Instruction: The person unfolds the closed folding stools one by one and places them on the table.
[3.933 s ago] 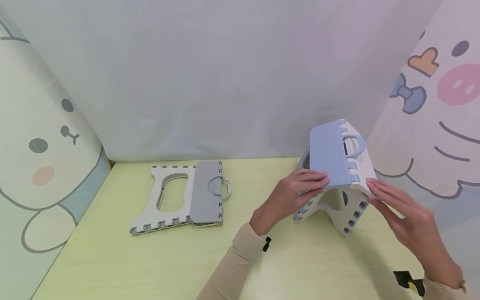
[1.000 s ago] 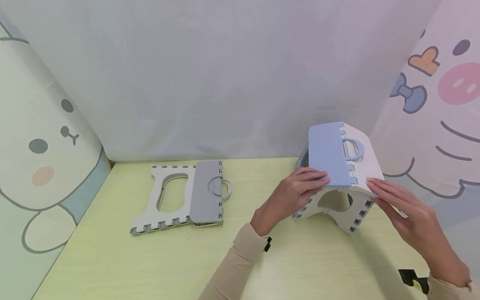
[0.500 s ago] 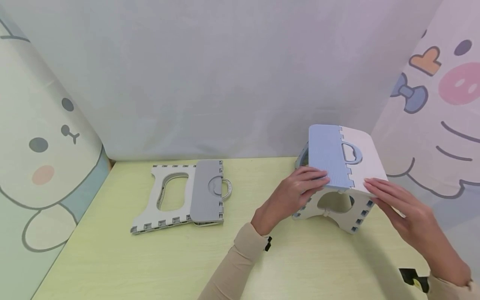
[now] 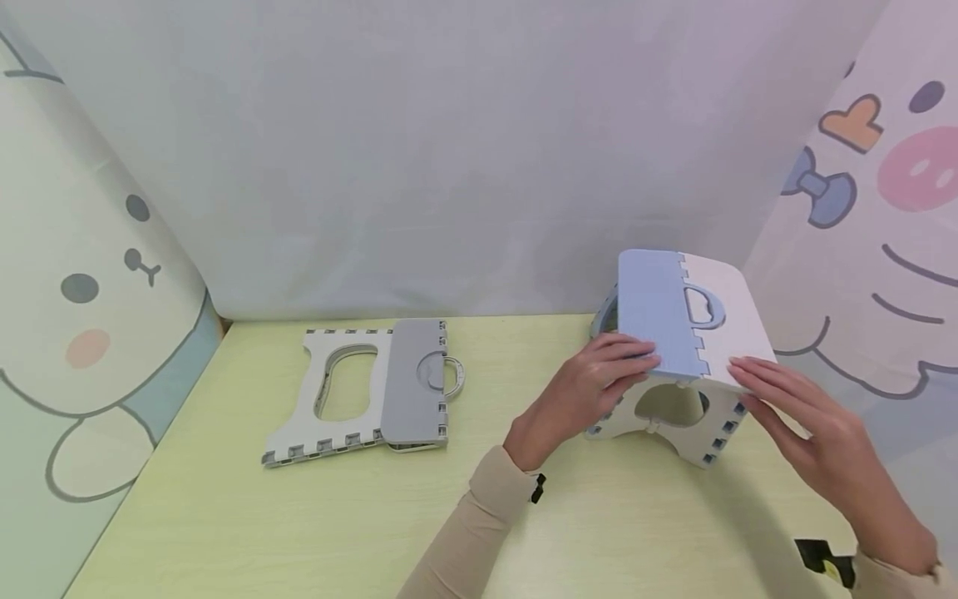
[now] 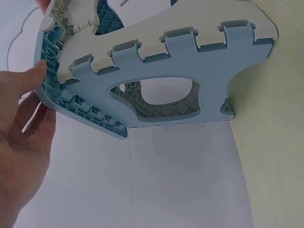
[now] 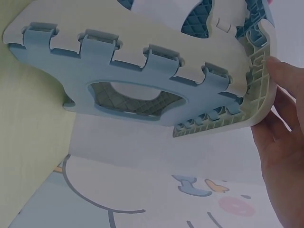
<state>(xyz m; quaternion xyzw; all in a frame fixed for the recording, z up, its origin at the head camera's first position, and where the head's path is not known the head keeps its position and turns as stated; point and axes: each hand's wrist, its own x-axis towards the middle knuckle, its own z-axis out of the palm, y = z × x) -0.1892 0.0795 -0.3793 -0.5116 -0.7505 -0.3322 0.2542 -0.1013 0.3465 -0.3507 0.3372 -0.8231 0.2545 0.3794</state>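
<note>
A blue and white folding step stool (image 4: 659, 316) stands upright on the table at the right, its top lying flat. Its blue carry handle (image 4: 705, 308) lies across the white half. My left hand (image 4: 580, 391) holds the near left corner of the blue half, fingers on top. In the left wrist view, the thumb (image 5: 35, 76) is at the underside of the rim. My right hand (image 4: 812, 420) grips the near right corner of the white half in the same way, its thumb (image 6: 282, 71) at the rim in the right wrist view.
A grey and white folding stool (image 4: 412, 383) lies folded flat on the left of the pale yellow-green table (image 4: 359, 524). Behind the table hangs a plain light curtain (image 4: 449, 166). Cartoon-printed cloths stand at both sides.
The blue and white stool's top has gone from peaked at its middle hinge to flat, and its legs have spread. Both hands keep to its near corners. The grey stool stays put.
</note>
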